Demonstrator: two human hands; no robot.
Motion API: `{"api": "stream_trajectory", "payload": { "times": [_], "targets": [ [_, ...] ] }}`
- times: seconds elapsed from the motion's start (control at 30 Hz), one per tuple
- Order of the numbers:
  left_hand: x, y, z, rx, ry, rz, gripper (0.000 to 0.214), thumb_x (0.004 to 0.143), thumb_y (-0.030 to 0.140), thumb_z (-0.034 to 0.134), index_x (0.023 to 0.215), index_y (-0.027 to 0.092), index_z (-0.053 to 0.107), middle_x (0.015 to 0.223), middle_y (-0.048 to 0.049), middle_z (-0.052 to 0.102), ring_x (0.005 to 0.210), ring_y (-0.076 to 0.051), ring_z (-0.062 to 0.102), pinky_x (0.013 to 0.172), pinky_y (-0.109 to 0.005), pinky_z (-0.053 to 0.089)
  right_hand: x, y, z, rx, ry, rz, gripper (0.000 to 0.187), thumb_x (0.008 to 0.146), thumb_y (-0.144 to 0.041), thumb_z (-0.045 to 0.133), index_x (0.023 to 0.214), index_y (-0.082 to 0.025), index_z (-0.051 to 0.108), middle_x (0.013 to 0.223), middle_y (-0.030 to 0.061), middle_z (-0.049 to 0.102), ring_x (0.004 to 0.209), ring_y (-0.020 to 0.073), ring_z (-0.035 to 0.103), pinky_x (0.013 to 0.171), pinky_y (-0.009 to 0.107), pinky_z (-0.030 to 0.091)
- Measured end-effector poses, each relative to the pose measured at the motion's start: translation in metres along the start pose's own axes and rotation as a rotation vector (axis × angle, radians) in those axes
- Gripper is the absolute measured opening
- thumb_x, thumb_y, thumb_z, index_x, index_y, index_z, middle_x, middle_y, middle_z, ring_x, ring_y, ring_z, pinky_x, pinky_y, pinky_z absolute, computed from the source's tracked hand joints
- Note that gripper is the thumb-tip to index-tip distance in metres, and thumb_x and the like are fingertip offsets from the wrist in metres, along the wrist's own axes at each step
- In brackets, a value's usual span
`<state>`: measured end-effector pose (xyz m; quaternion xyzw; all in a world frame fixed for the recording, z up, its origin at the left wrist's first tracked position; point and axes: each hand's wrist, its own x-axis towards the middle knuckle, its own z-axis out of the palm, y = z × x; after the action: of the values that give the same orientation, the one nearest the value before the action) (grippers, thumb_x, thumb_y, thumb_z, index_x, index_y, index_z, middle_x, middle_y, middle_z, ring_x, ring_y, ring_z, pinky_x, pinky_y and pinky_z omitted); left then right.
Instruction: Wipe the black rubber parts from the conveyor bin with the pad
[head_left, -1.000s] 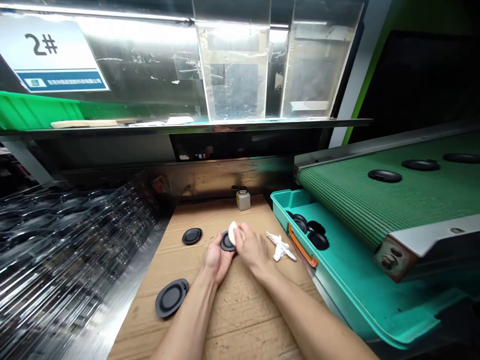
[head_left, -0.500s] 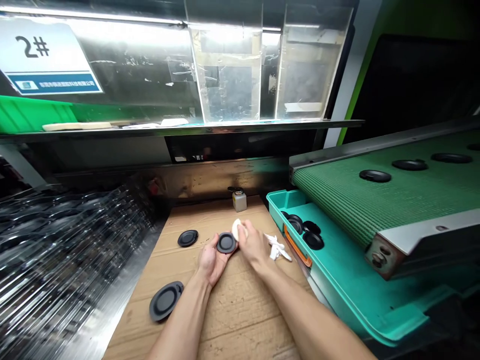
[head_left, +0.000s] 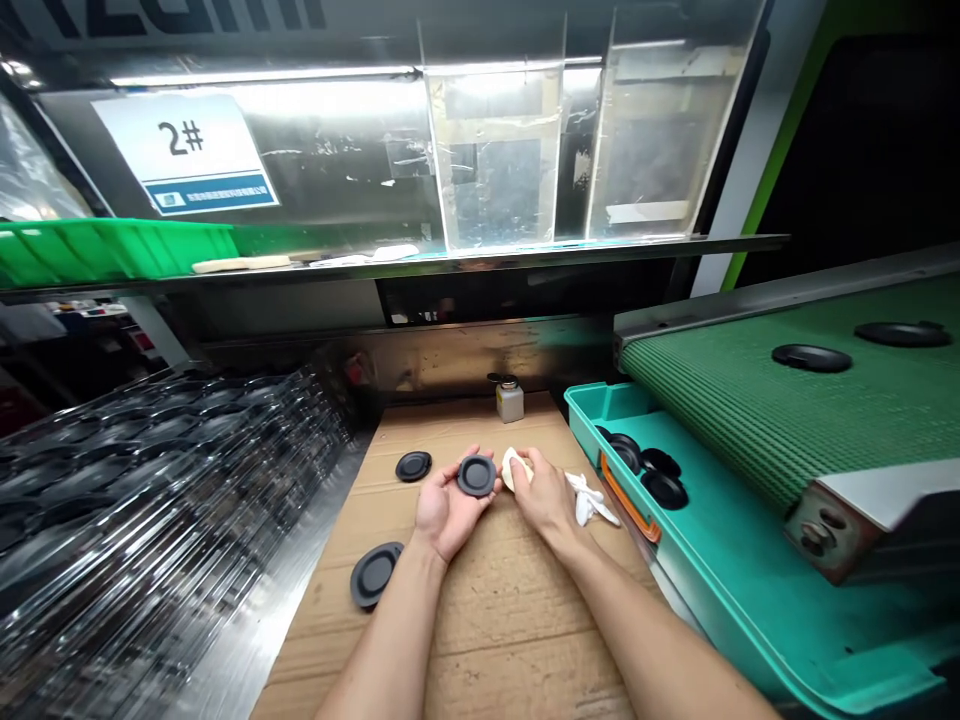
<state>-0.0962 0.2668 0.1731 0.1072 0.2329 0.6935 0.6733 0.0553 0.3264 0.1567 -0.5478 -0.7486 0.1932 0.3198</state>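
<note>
My left hand (head_left: 448, 515) is turned palm up and holds a small round black plastic lid (head_left: 477, 476) on its fingers, flat face upward. Just to the right, my right hand (head_left: 543, 496) pinches a white pad (head_left: 516, 468), which looks like folded cloth or sponge. A narrow gap separates the pad from the lid. On the cardboard (head_left: 510, 610) to the left lie another black lid (head_left: 413, 466) and a larger black lid (head_left: 376, 575), the latter beside my left forearm.
White crumpled cloth strips (head_left: 591, 500) lie right of my hand, and a small bottle (head_left: 510, 399) stands at the back. A teal bin (head_left: 720, 560) holds several black lids below a green conveyor (head_left: 720, 400) carrying more. Stacked clear trays (head_left: 157, 480) fill the left; a metal shelf (head_left: 480, 262) crosses above.
The view has turned left, so everything appears further right. My left hand has spread its fingers more under the lid, and the pad has moved slightly away from it. Lids on the conveyor have shifted.
</note>
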Motion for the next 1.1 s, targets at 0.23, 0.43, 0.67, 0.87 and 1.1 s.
{"api": "stream_trajectory", "payload": {
  "times": [0.23,0.43,0.67,0.87,1.1],
  "targets": [
    [-0.003,0.004,0.004,-0.074,-0.043,-0.055,0.033,0.091,0.04,0.049,0.105,0.012,0.06,0.108,-0.0177,0.062,0.089,-0.022,0.065,0.062,-0.024,0.054,-0.001,0.0,0.0,-0.028,-0.019,-0.021,0.037,0.093,-0.049,0.037,0.113,-0.027,0.06,0.094,0.0051,0.07,0.087,0.022,0.064,0.068,0.028,0.038],
    [-0.001,0.008,0.004,-0.12,0.052,-0.175,0.055,0.095,0.05,0.027,0.094,0.005,0.059,0.092,-0.0196,0.064,0.061,-0.01,0.06,0.045,-0.014,0.049,-0.003,-0.003,-0.001,-0.137,-0.131,-0.068,0.037,0.091,-0.052,0.04,0.106,-0.028,0.064,0.085,0.0047,0.07,0.083,0.0224,0.064,0.065,0.029,0.037],
    [0.0,0.008,0.003,-0.098,0.065,-0.18,0.055,0.095,0.051,0.028,0.093,0.006,0.059,0.085,-0.0167,0.065,0.058,-0.01,0.061,0.044,-0.015,0.051,-0.006,-0.014,-0.021,-0.47,0.019,-0.199,0.031,0.09,-0.031,0.04,0.088,-0.018,0.068,0.096,0.0146,0.065,0.099,0.0304,0.055,0.078,0.038,0.039],
    [0.0,0.005,0.003,-0.077,0.07,-0.16,0.054,0.093,0.054,0.032,0.094,0.007,0.059,0.088,-0.0173,0.065,0.065,-0.015,0.064,0.05,-0.021,0.054,0.003,0.012,-0.032,-0.493,-0.13,0.009,0.026,0.08,-0.014,0.046,0.094,-0.011,0.068,0.094,0.0233,0.065,0.093,0.0355,0.061,0.073,0.043,0.045],
    [0.001,-0.007,0.006,0.286,0.07,-0.043,0.049,0.088,0.057,0.044,0.115,0.018,0.054,0.09,-0.0141,0.066,0.055,-0.015,0.061,0.042,-0.022,0.041,0.009,-0.002,-0.029,0.203,-0.003,-0.22,0.023,0.089,-0.031,0.047,0.099,-0.018,0.063,0.094,0.0066,0.069,0.086,0.0177,0.064,0.078,0.027,0.048]
  ]
}}
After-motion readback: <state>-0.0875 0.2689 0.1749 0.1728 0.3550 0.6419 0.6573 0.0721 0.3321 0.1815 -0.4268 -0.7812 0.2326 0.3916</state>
